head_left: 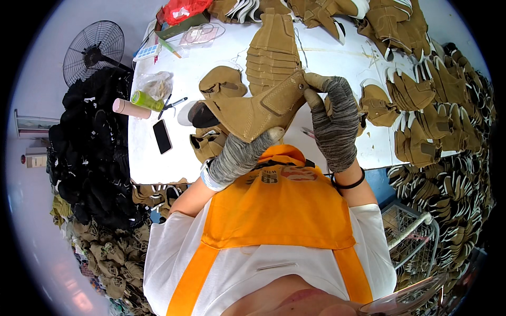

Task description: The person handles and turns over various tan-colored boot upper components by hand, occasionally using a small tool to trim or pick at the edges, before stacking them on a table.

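Note:
A tan suede boot upper (pixel 252 113) is held up over the table in front of my chest, its toe end toward the left. My left hand (pixel 234 158), in a grey knit glove with bare fingertips, grips its lower edge, the thumb lying on the suede. My right hand (pixel 333 126), gloved alike, pinches the upper's right end beside a small round snap between thumb and finger. Just behind it lies an overlapping row of tan uppers (pixel 271 52). Single tan uppers rest nearby: one (pixel 222 83) behind the held one, another (pixel 207 143) by my left hand.
On the white table (pixel 153 168) lie a phone (pixel 162 137), a pink bottle (pixel 130 108), a green bottle (pixel 146 101), scissors-like tools (pixel 171 104) and a red bag (pixel 184 10). Piled uppers (pixel 416 87) cover the right side. Black uppers (pixel 95 147) and a fan (pixel 94 55) stand left.

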Available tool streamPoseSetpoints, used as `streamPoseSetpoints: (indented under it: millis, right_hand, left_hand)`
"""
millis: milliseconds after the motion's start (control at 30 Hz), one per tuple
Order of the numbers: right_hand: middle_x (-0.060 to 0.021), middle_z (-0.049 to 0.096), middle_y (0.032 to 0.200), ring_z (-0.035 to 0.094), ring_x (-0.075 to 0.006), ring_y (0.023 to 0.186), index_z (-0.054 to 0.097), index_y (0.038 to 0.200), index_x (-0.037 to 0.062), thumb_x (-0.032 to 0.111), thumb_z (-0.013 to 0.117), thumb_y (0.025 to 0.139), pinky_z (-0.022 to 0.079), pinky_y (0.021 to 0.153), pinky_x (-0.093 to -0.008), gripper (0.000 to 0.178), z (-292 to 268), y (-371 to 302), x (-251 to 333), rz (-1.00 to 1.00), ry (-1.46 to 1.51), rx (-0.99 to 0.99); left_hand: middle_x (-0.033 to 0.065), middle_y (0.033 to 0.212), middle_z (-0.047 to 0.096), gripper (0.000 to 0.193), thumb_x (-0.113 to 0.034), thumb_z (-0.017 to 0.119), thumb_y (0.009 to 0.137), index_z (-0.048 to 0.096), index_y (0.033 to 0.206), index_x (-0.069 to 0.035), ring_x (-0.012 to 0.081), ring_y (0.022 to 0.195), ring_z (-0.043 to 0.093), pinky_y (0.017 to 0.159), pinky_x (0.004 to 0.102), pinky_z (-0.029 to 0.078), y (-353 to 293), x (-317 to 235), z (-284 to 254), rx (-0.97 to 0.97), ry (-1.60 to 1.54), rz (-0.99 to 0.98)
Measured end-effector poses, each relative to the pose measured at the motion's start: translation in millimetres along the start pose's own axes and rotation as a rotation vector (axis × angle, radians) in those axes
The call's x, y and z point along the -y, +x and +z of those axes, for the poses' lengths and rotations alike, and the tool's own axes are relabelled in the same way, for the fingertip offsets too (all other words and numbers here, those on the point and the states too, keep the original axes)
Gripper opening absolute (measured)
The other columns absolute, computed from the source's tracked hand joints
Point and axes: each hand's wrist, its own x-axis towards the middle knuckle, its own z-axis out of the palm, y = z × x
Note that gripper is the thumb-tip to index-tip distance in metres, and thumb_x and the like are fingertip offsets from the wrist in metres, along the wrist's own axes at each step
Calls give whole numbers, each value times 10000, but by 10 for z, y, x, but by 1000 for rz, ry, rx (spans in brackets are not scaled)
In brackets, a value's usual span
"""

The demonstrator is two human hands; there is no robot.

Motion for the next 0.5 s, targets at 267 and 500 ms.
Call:
streamPoseSetpoints:
  millis: [267,500]
  right_hand:
    - [-102,613,932,601,-213,851,628,1023,33,19,635,826,491,776,-297,197,56,-11,-138,-11,26,18]
    - [-70,627,956,603,-162,861,554,1139,9,206,568,923,491,793,-290,293,347,-543,-800,499,347,50]
  left_hand:
    - [119,1134,586,448,-253,642,881,501,1228,-7,198,1040,561,866,322,466,28,67,-18,-3,-72,-63]
    - [93,1084,580,430,-262,640,881,507,1202,-8,176,960,562,806,295,478,19,246,-93,-38,140,-8]
